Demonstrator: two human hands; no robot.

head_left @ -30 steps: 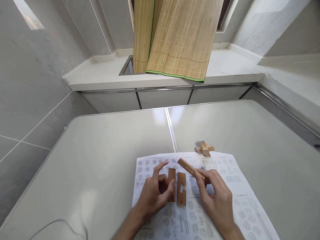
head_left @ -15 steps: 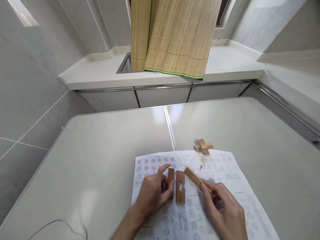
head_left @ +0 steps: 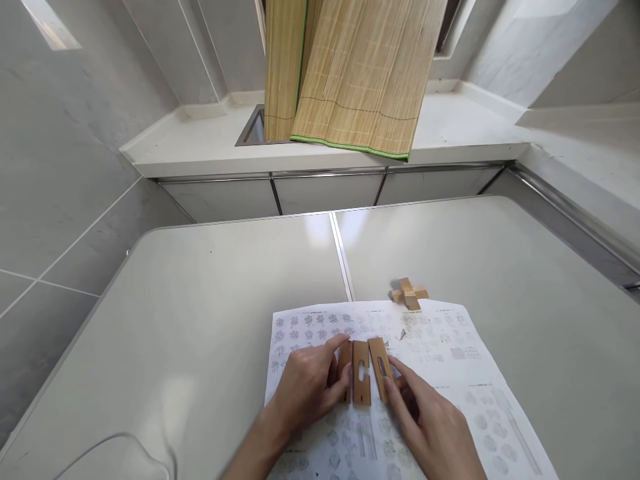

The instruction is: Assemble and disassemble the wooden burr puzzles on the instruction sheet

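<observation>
Three flat wooden pieces lie side by side on a printed paper sheet. Around the left wooden piece are the fingers of my left hand, thumb on its face and index at its top. The middle wooden piece, with a notched slot, lies untouched beside it. My right hand grips the right wooden piece, which has a long slot and tilts slightly, its top near the middle one.
Beyond the sheet's top edge sits a wooden cross-shaped assembly. A pale cable curves over the table at lower left. Behind, a bamboo mat hangs over a white counter beside a sink.
My right hand has moved left and turned its slotted piece from a slant to nearly upright beside the middle one. The left piece has shifted right, closer to the middle piece.
</observation>
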